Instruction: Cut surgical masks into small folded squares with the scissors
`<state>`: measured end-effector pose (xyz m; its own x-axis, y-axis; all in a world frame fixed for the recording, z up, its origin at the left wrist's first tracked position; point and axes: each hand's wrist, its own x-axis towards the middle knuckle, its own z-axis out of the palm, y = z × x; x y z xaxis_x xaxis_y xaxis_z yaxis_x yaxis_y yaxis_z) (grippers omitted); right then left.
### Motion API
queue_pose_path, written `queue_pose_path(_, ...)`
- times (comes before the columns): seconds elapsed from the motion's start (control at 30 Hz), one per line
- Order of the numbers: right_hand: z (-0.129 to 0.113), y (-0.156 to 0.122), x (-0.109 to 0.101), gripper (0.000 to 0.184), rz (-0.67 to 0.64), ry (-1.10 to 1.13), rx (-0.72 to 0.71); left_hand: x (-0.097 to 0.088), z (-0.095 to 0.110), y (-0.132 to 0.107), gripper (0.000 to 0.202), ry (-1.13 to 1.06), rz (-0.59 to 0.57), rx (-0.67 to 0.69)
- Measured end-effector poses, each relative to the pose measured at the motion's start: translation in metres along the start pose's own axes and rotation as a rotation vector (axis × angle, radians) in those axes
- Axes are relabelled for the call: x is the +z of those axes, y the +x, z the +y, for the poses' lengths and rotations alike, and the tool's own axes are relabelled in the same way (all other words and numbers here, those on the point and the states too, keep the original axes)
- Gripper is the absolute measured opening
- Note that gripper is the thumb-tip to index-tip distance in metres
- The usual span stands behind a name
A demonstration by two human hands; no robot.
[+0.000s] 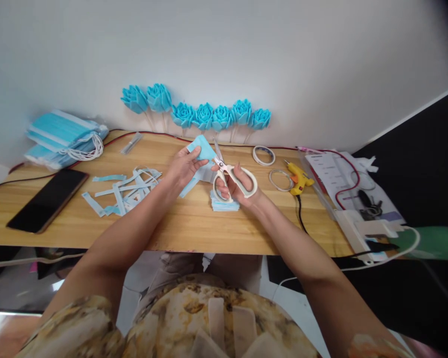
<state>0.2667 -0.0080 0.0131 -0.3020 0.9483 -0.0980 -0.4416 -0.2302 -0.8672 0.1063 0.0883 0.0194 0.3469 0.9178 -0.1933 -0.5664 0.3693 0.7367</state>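
Observation:
My left hand [184, 166] pinches a light blue piece of mask fabric [202, 147] and holds it up over the wooden table [186, 223]. My right hand [236, 188] grips white-handled scissors [229, 175], whose blades point up at the fabric's right edge. A small stack of cut blue pieces [224, 204] lies under my right hand. Cut blue strips [125, 191] lie scattered left of my left hand.
Several blue fabric roses [197, 112] on sticks lean against the wall. A pile of blue face masks [65, 136] and a black phone [48, 199] are at the left. Tape rolls [264, 155], a yellow glue gun [298, 178], papers and keys [369, 206] are at the right.

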Motion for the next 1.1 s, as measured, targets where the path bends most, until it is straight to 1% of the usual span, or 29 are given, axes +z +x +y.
queue_pose_path(0.23,0.003,-0.008,0.001,0.06,-0.007,0.06,-0.002,0.002,-0.002,-0.002,0.007,0.04,-0.042,0.012)
queue_pose_path(0.47,0.006,-0.009,-0.001,0.061,-0.006,0.073,0.0,0.003,-0.002,-0.003,0.009,0.055,-0.053,-0.001)
queue_pose_path(0.7,0.006,-0.009,-0.003,0.057,0.002,0.073,0.047,0.003,-0.002,-0.003,0.009,0.067,-0.037,0.007)
queue_pose_path(0.97,0.004,-0.012,-0.003,0.055,-0.037,0.032,0.046,0.003,0.003,-0.002,0.013,0.069,-0.038,-0.044)
queue_pose_path(1.1,0.006,-0.014,-0.001,0.054,-0.057,0.03,0.011,0.001,0.005,-0.001,0.014,0.082,-0.039,-0.034)
